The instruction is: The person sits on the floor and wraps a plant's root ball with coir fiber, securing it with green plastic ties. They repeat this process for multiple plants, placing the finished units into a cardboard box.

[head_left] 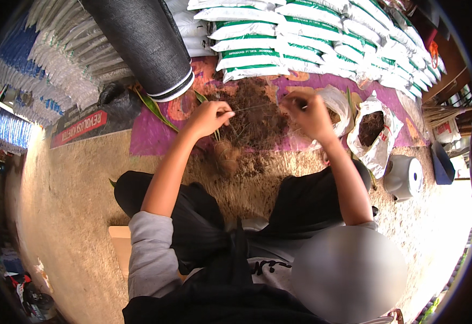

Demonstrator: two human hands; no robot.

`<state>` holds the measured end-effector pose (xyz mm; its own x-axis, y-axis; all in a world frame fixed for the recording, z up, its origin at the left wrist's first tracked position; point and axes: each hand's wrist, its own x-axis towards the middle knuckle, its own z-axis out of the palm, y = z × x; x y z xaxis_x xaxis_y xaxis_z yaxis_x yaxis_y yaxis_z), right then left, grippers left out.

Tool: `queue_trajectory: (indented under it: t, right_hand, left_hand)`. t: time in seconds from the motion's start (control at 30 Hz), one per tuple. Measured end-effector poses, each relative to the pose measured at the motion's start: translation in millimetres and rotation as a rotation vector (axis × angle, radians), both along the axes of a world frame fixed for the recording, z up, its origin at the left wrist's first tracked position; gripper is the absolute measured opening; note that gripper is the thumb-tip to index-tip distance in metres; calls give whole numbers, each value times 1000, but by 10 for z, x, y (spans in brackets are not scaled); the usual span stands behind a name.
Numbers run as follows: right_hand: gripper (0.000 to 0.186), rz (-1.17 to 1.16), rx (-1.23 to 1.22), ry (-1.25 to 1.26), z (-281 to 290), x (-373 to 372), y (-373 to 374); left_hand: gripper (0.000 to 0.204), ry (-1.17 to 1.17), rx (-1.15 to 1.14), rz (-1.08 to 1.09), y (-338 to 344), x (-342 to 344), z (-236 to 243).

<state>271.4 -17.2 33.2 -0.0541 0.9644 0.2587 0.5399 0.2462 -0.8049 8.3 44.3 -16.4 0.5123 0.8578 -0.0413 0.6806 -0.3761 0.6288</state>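
My left hand (210, 120) has its thumb and fingers pinched together on one end of a thin pale string (258, 107). The string runs across to my right hand (310, 114), whose fingers are curled closed on its other part. Just below my left hand sits a round brown fibre-covered ball (226, 156), with narrow green leaves rising near it, partly hidden by the hand. Beneath the string, a heap of dark brown fibre and soil (257, 121) spreads over a purple printed sheet (301, 81).
White sacks with green bands (252, 54) are stacked beyond the sheet. A black mesh roll (144, 48) stands at left, beside a yellow-edged leaf (157, 112). At right are an open white bag of soil (373, 129), a grey-white container (403, 177) and a dark blue dustpan (442, 162).
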Motion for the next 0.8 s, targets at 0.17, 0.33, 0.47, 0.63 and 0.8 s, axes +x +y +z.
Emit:
queue_trajectory:
  t: [0.17, 0.33, 0.47, 0.63, 0.8]
  right_hand:
    - [15, -436, 169, -244, 225, 664, 7]
    - [13, -580, 192, -176, 182, 1025, -143]
    - [12, -568, 150, -236, 137, 1034, -223]
    - [10, -559, 119, -249, 119, 1011, -254]
    - [9, -560, 89, -231, 140, 999, -258]
  left_hand:
    - [19, 94, -14, 330, -25, -602, -1588]
    - [41, 321, -647, 577, -537, -559, -2250]
    - [53, 127, -946, 751, -709, -420, -2359]
    - [74, -36, -966, 985, -814, -191, -2289]
    - [99, -58, -981, 945, -727, -97, -2293]
